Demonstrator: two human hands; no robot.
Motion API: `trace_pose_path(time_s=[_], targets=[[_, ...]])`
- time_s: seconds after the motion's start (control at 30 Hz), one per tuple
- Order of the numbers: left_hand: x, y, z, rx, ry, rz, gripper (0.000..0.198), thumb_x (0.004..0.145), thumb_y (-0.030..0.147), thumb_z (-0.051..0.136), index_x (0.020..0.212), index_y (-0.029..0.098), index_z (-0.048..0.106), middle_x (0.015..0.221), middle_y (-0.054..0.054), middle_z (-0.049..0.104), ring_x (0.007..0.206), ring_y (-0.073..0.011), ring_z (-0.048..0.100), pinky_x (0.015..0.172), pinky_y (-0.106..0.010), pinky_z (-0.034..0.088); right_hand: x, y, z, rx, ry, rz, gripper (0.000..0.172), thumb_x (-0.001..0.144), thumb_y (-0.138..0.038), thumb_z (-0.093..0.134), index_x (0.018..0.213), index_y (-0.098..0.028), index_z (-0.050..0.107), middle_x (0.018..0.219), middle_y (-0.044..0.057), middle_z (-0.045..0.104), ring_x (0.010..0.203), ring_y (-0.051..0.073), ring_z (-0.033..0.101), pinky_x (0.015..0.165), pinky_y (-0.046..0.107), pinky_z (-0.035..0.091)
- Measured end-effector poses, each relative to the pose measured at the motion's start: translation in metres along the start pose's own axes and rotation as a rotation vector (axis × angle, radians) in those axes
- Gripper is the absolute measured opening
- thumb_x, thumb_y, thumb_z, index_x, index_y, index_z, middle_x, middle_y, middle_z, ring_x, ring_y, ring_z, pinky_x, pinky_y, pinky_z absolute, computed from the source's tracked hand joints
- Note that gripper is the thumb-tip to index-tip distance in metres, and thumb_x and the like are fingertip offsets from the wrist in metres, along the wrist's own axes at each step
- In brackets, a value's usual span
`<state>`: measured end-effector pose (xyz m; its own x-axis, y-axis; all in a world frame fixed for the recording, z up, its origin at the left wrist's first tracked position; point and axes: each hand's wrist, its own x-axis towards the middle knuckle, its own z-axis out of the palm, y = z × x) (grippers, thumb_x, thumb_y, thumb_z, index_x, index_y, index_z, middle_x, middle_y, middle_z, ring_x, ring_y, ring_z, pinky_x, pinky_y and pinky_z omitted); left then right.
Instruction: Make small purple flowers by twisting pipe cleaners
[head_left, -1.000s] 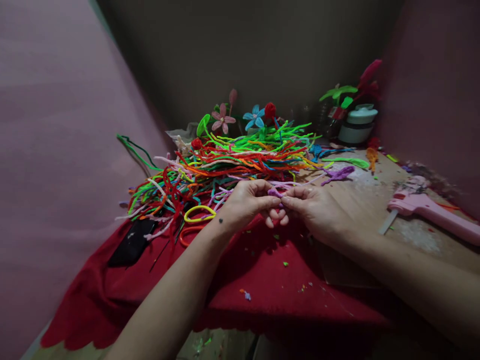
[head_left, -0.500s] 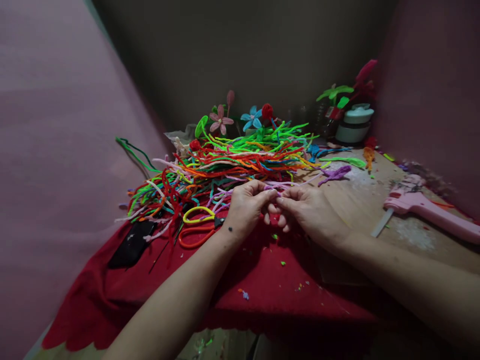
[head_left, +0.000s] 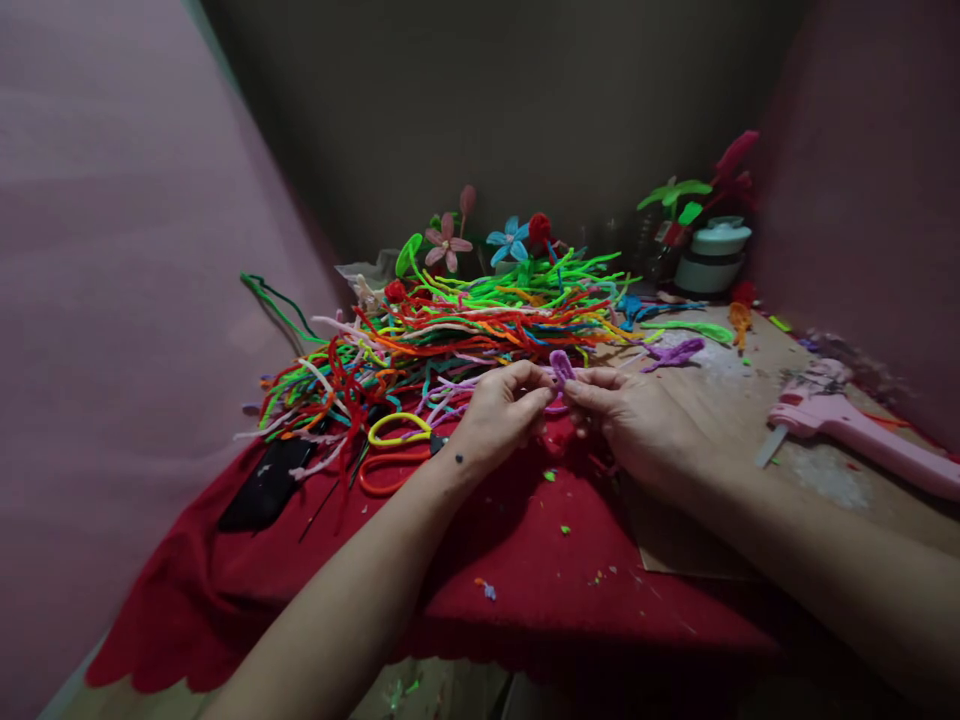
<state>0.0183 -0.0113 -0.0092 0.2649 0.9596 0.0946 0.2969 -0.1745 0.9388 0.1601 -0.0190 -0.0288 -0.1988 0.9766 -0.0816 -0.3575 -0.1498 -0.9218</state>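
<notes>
Between my hands, over the red cloth, is a purple pipe cleaner (head_left: 562, 366) bent into a small loop that stands up above the fingertips. My left hand (head_left: 506, 412) pinches it from the left between thumb and forefinger. From the other side my right hand (head_left: 622, 410) grips it, thumb on top and fingers curled. The lower part of the purple piece is mostly hidden by the fingers. A second purple pipe-cleaner shape (head_left: 676, 352) lies on the board beyond my right hand.
A heap of coloured pipe cleaners (head_left: 480, 325) spreads behind my hands. Scissors (head_left: 397, 450) and a black phone (head_left: 262, 485) lie left on the red cloth (head_left: 525, 590). A pink glue gun (head_left: 847, 425) rests on the board (head_left: 712, 410) at right, before a lidded jar (head_left: 712, 250).
The purple pipe cleaner, mostly covered by fingers before, now shows as an upright loop. My hands have parted slightly, and the view has shifted a little.
</notes>
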Motion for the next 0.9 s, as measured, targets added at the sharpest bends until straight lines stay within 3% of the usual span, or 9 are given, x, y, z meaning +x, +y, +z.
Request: trace_pose_path(time_s=[0.17, 0.3, 0.57, 0.9], targets=[[0.001, -0.007, 0.003, 0.048, 0.064, 0.15, 0.008, 0.075, 0.021, 0.055, 0.075, 0.014, 0.058, 0.064, 0.002, 0.057, 0.051, -0.0063, 0.048, 0.049, -0.018, 0.038, 0.0, -0.001, 0.001, 0.041, 0.041, 0.006, 0.026, 0.058, -0.03, 0.075, 0.072, -0.014, 0.06, 0.056, -0.004, 0.054, 0.044, 0.005, 0.043, 0.041, 0.019, 0.031], [0.001, -0.01, 0.003, 0.161, 0.116, 0.209, 0.013, 0.078, 0.023, 0.051, 0.074, 0.015, 0.059, 0.064, 0.002, 0.056, 0.053, -0.0066, 0.045, 0.052, -0.019, 0.036, 0.003, 0.004, -0.001, 0.075, -0.02, -0.012, 0.024, 0.059, -0.029, 0.074, 0.076, -0.015, 0.063, 0.065, -0.001, 0.059, 0.05, 0.007, 0.049, 0.045, 0.021, 0.038], [0.0, -0.004, -0.003, 0.3, 0.001, 0.19, 0.017, 0.076, 0.018, 0.049, 0.059, 0.015, 0.053, 0.054, 0.004, 0.047, 0.05, -0.0064, 0.039, 0.051, -0.018, 0.032, 0.004, 0.01, -0.003, -0.031, -0.015, -0.047, 0.015, 0.064, -0.028, 0.069, 0.068, -0.015, 0.063, 0.064, 0.0, 0.059, 0.048, 0.008, 0.048, 0.043, 0.022, 0.043], [-0.002, -0.005, 0.002, 0.217, -0.065, 0.113, 0.017, 0.078, 0.029, 0.054, 0.069, 0.014, 0.057, 0.057, 0.001, 0.056, 0.049, -0.0079, 0.049, 0.046, -0.018, 0.036, 0.004, 0.009, -0.002, -0.028, -0.009, -0.037, 0.016, 0.066, -0.027, 0.068, 0.076, -0.015, 0.063, 0.06, 0.0, 0.059, 0.046, 0.009, 0.053, 0.043, 0.021, 0.045]])
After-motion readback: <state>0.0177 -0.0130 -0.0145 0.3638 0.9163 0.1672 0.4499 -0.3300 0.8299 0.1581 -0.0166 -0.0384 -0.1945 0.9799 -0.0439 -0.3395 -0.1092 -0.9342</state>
